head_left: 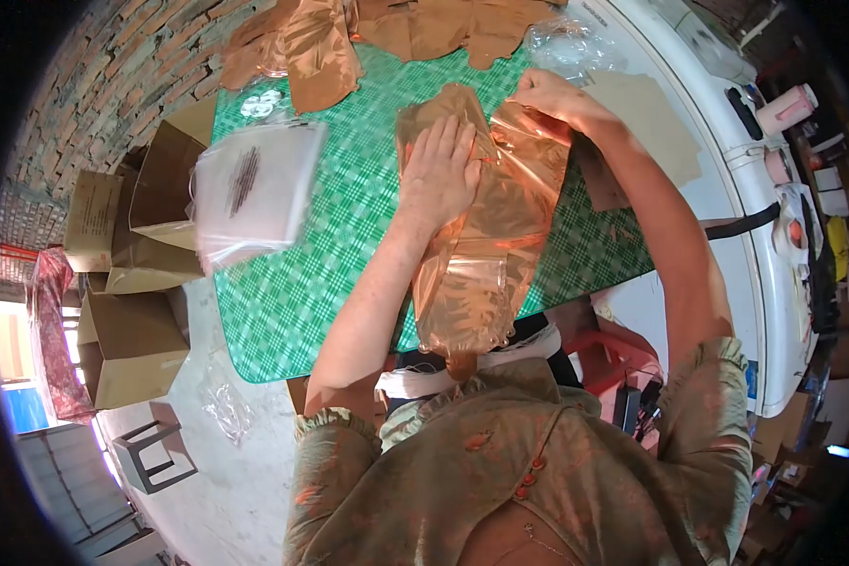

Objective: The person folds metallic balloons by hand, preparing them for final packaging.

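Note:
A flat, shiny copper-coloured foil balloon (pixel 481 245) lies across the green checked tabletop, its near end hanging over the edge toward my body. My left hand (pixel 439 174) rests flat on its upper left part, fingers stretched out. At the balloon's upper right corner, my right hand (pixel 549 97) is closed with curled fingers on the foil; its fingertips are partly hidden. More copper foil balloons (pixel 323 52) lie at the table's far edge.
On the left of the green table (pixel 264 330) lies a stack of clear plastic bags (pixel 255 189). Open cardboard boxes (pixel 132 340) stand beside the table, with a small dark stool (pixel 156 448) on the floor. Crumpled clear plastic (pixel 571 45) and beige sheets (pixel 646 123) lie at the right.

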Motion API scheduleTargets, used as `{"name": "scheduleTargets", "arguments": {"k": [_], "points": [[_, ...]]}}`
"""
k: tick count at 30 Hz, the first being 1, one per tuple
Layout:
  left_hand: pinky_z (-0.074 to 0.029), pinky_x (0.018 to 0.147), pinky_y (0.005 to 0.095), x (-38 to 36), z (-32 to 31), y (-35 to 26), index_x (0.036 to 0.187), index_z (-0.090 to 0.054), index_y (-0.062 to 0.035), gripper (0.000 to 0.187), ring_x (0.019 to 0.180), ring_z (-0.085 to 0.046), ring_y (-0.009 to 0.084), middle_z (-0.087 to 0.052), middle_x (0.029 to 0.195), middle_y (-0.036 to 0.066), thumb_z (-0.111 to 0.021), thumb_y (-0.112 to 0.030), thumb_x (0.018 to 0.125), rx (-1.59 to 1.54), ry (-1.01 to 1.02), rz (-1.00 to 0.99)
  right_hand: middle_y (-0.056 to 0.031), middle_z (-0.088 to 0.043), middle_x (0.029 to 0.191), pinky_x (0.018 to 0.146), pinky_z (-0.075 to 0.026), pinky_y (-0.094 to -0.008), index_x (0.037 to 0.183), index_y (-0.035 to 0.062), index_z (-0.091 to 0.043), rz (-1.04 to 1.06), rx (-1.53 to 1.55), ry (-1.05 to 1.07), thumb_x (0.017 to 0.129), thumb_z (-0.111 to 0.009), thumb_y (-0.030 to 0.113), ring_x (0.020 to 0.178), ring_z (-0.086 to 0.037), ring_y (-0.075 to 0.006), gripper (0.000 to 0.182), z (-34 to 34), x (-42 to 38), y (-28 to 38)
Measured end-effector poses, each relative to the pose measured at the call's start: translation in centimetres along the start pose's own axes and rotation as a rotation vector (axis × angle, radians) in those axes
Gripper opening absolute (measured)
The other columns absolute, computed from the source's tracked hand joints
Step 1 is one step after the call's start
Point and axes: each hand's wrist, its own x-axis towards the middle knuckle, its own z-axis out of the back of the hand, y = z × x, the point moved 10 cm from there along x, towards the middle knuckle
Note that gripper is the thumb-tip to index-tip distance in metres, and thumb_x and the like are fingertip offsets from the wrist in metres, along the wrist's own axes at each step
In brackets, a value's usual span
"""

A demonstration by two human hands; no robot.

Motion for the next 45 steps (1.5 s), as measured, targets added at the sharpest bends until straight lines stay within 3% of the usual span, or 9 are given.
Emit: {"name": "scheduleTargets", "arguments": {"k": [8,10,12,19,25,29,32,41,45], "points": [[-0.032,0.127,0.0494,0.2,-0.5,0.1,0.153,-0.052,-0.0054,0.053,0.15,-0.046,0.0344,-0.052,0.158,0.019,-0.051,-0.03,0.106,0.01,0.029,0.0,-0.0145,-0.064,0.127,0.088,-0.066,-0.0427,0.129,0.0017,-0.057,-0.046,0.847,-0.005,0.101,-0.071,0.029,0.105,-0.073,-0.0248,0.041,-3.7,-1.4,4.2],[-0.034,0.125,0.0487,0.3,-1.5,0.6,0.148,-0.057,-0.0058,0.051,0.147,-0.049,0.034,-0.056,0.153,0.017,-0.056,-0.029,0.103,0.014,0.208,0.048,-0.0164,-0.064,0.127,0.088,-0.065,-0.0419,0.132,-0.0002,-0.054,-0.016,0.943,0.027,0.103,-0.07,0.03,0.108,-0.073,-0.0266,0.045,-4.8,-2.2,6.1],[-0.037,0.123,0.0478,0.9,0.8,0.2,0.144,-0.059,-0.007,0.051,0.144,-0.051,0.0333,-0.059,0.149,0.015,-0.062,-0.029,0.098,-0.275,0.051,0.053,-0.0213,-0.063,0.129,0.09,-0.064,-0.0404,0.139,-0.0031,-0.048,0.041,1.009,0.136,0.106,-0.069,0.035,0.114,-0.072,-0.0289,0.055,-6.0,-2.8,7.5],[-0.044,0.116,0.0477,1.1,2.5,0.2,0.136,-0.064,-0.0065,0.06,0.138,-0.052,0.0373,-0.062,0.141,0.016,-0.08,-0.025,0.08,-0.375,-0.154,-0.028,-0.0204,-0.068,0.129,0.094,-0.06,-0.0488,0.14,-0.0038,-0.051,0.47,0.579,-0.448,0.106,-0.065,0.026,0.109,-0.073,-0.0334,0.048,-3.5,-6.2,1.8],[-0.043,0.116,0.0474,0.9,2.9,-0.4,0.127,-0.073,-0.0104,0.046,0.138,-0.052,0.0357,-0.063,0.143,0.014,-0.078,-0.025,0.083,-0.345,-0.163,-0.066,-0.0173,-0.055,0.153,0.12,-0.037,-0.0555,0.152,0.0032,-0.05,0.509,-0.423,-0.534,0.104,-0.058,0.02,0.148,-0.047,-0.0332,0.051,-8.5,-13.5,2.4],[-0.042,0.117,0.0486,0.4,3.1,-0.5,0.124,-0.076,-0.0151,0.038,0.141,-0.051,0.0351,-0.063,0.144,0.011,-0.075,-0.026,0.088,-0.272,-0.202,-0.142,-0.0138,-0.047,0.163,0.127,-0.023,-0.0545,0.158,0.004,-0.045,0.469,-0.406,-0.439,0.106,-0.056,0.025,0.156,-0.036,-0.0293,0.058,-10.5,-15.2,3.6],[-0.029,0.129,0.0484,0.0,1.1,0.2,0.149,-0.061,-0.0159,0.055,0.152,-0.042,0.0325,-0.054,0.158,0.01,-0.063,-0.036,0.098,-0.225,-0.073,-0.086,-0.0129,-0.044,0.166,0.13,-0.018,-0.0519,0.161,0.0043,-0.042,0.463,-0.374,-0.417,0.106,-0.055,0.029,0.158,-0.034,-0.0276,0.062,-11.2,-15.5,3.9],[-0.037,0.122,0.0495,-0.3,2.2,0.0,0.128,-0.075,-0.0165,0.039,0.145,-0.048,0.0381,-0.061,0.149,0.011,-0.07,-0.031,0.092,-0.236,-0.19,-0.077,-0.0155,-0.047,0.165,0.129,-0.017,-0.0574,0.157,-0.0018,-0.047,0.561,-0.466,-0.423,0.103,-0.06,0.034,0.158,-0.035,-0.0314,0.066,-12.5,-17.3,5.4],[-0.03,0.128,0.0495,-0.2,1.8,-0.1,0.145,-0.065,-0.0181,0.05,0.15,-0.045,0.0337,-0.057,0.155,0.011,-0.064,-0.035,0.098,-0.185,-0.095,-0.104,-0.0164,-0.045,0.167,0.13,-0.017,-0.0568,0.156,-0.002,-0.049,0.571,-0.464,-0.411,0.102,-0.061,0.034,0.158,-0.036,-0.0309,0.066,-12.8,-17.5,5.8]]}}
